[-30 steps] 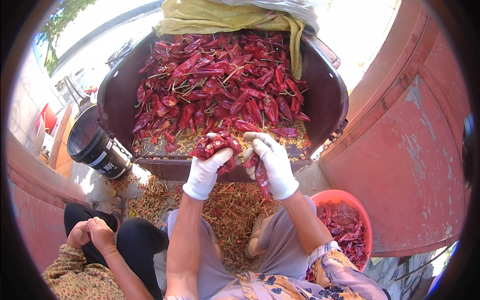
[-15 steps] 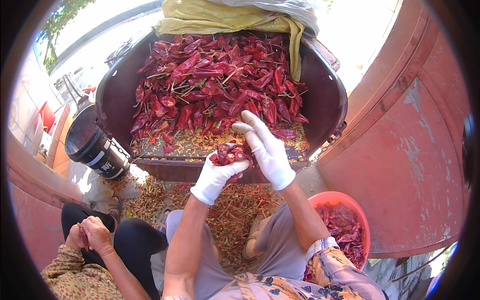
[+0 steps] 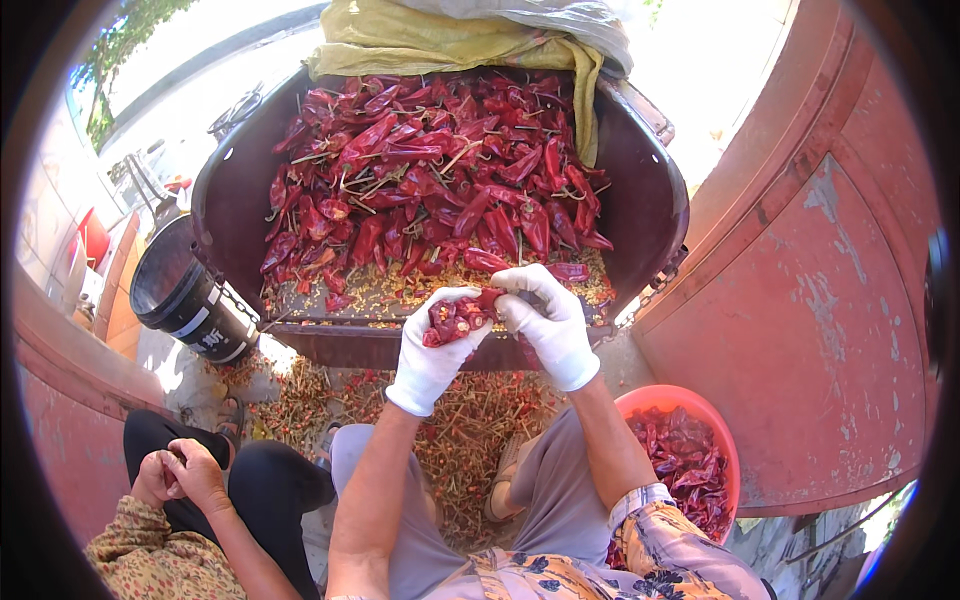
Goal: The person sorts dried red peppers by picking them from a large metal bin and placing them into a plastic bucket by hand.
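My left hand [image 3: 432, 352], in a white glove, is closed around a small bunch of dried red chili peppers [image 3: 455, 322] with their cut-looking ends facing up. Beside it my gloved right hand [image 3: 552, 335] pinches a red chili pepper [image 3: 491, 298] at the top of the bunch. A bit of red also shows beneath the right palm. Both hands are over the front edge of a dark maroon cart bed [image 3: 640, 170]. Inside the bed lies a large heap of dried red chili peppers [image 3: 430, 190], with loose yellow seeds [image 3: 385, 290] along its near side.
A pink basin [image 3: 722, 425] of chili peppers stands by my right leg. Stems [image 3: 460, 450] litter the floor between my feet. At left are a black bucket [image 3: 165, 280] and a seated person's hands [image 3: 185, 475]. Yellow cloth [image 3: 440, 45] covers the cart's far edge; a red metal panel [image 3: 790, 350] stands right.
My right hand has drawn down and back from the heap, its fingers curling from stretched to pinching a pepper at the bunch. The left hand has stayed nearly in place.
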Tool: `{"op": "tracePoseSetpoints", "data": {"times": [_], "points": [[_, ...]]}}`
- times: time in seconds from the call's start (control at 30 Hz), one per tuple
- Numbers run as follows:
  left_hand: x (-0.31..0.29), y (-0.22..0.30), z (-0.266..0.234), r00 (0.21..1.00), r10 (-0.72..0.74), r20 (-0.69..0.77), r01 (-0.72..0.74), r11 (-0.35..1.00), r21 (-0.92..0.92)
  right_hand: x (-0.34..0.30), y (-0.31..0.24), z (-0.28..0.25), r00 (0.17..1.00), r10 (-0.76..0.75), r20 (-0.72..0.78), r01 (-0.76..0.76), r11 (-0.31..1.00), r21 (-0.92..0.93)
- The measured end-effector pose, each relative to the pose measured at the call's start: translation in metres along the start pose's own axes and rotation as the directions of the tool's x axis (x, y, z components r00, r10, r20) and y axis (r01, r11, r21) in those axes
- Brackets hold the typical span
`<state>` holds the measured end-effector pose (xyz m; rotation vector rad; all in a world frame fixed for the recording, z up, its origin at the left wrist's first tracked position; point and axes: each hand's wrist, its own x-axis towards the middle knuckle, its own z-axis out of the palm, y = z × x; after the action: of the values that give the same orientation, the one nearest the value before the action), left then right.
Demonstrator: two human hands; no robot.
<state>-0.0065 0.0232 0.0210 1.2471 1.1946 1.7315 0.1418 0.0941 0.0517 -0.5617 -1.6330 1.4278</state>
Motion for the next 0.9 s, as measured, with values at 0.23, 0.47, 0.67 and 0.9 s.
{"op": "tracePoseSetpoints", "data": {"times": [0.23,0.47,0.67,0.9], "points": [[0.001,-0.004,0.0,0.993,0.087,-0.083,-0.087,0.996,-0.007,-0.005,0.002,0.006,0.979,-0.188,0.085,0.197,0.973,-0.118],[0.002,-0.003,0.0,0.989,0.116,-0.09,-0.113,0.993,0.037,-0.004,0.004,0.007,0.992,-0.123,0.035,0.124,0.992,-0.035],[-0.001,0.033,0.019,0.967,-0.113,-0.227,0.024,0.932,-0.361,0.0,0.008,0.007,0.975,0.211,-0.07,-0.18,0.936,0.304],[-0.033,0.09,0.202,0.869,0.245,0.429,-0.202,0.969,-0.145,0.0,0.029,0.029,0.964,0.255,0.078,-0.264,0.878,0.4]]}}
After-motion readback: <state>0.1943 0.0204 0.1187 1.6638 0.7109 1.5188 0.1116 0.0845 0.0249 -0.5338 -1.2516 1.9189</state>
